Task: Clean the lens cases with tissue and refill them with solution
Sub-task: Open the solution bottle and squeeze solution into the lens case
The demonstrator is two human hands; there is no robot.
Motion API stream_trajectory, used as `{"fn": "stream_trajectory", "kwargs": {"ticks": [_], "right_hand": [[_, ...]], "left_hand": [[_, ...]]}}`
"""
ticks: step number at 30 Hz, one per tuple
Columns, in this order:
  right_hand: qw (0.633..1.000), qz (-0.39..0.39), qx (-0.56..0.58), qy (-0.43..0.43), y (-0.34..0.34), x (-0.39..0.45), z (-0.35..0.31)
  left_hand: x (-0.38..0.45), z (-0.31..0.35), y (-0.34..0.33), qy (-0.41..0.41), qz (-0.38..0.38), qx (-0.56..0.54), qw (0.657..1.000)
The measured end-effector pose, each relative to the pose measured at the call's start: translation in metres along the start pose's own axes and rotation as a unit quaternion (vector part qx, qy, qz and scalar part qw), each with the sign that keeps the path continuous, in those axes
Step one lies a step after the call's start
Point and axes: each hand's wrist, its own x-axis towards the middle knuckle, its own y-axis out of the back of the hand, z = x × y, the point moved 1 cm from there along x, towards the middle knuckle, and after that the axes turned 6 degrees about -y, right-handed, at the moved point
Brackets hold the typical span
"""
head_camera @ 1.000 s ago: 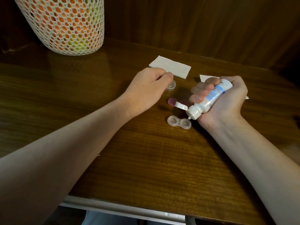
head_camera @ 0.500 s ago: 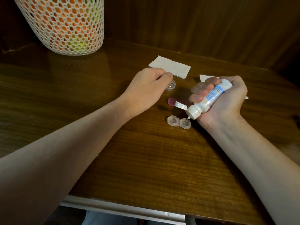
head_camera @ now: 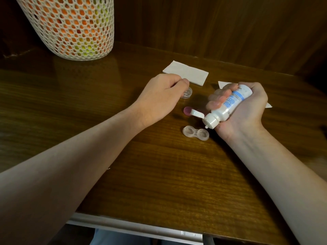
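While your right hand keeps its fingers wrapped tight round the solution bottle, almost nothing has shifted over the last second: the bottle is tipped the same way, nozzle down and to the left, its flip cap hanging open, the tip poised just above the right-hand well of the clear lens case at centre frame. I see no drop at the nozzle, so I judge you are holding in the filling step, and whether that well already has solution in it cannot be told. The left well looks much the same.

Your left hand has stayed put too, its fingers curled closed on a small clear cap pressed to the bench, just below the folded tissue in the upper middle. A pink cap lies between the two hands, partly behind the flip cap. A second tissue peeks out behind your right hand.

Your right wrist is bent sharply, the forearm running in from the lower right; your left forearm comes in long and flat from the lower left. A mesh basket stands in the upper left, well apart from the work.
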Motion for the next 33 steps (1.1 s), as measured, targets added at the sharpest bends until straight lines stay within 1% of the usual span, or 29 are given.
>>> {"fn": "stream_trajectory", "kwargs": {"ticks": [8,13,18,26,33], "right_hand": [[0.999,-0.028,0.025,0.007,-0.012,-0.001,-0.005],[0.999,-0.037,-0.007,0.011,-0.033,0.003,-0.003],[0.999,-0.027,-0.028,0.006,-0.029,0.004,0.009],[0.996,-0.049,-0.074,0.008,-0.029,0.001,0.014],[0.993,-0.040,-0.110,0.029,-0.030,0.000,0.016]], "left_hand": [[0.001,-0.001,0.000,0.006,-0.001,-0.013,1.000],[0.003,-0.003,0.003,0.018,0.008,-0.047,0.999],[0.004,-0.006,0.004,0.017,0.015,-0.050,0.999],[0.005,-0.006,0.004,0.011,0.014,-0.049,0.999],[0.005,-0.006,0.003,0.008,0.013,-0.048,0.999]]}}
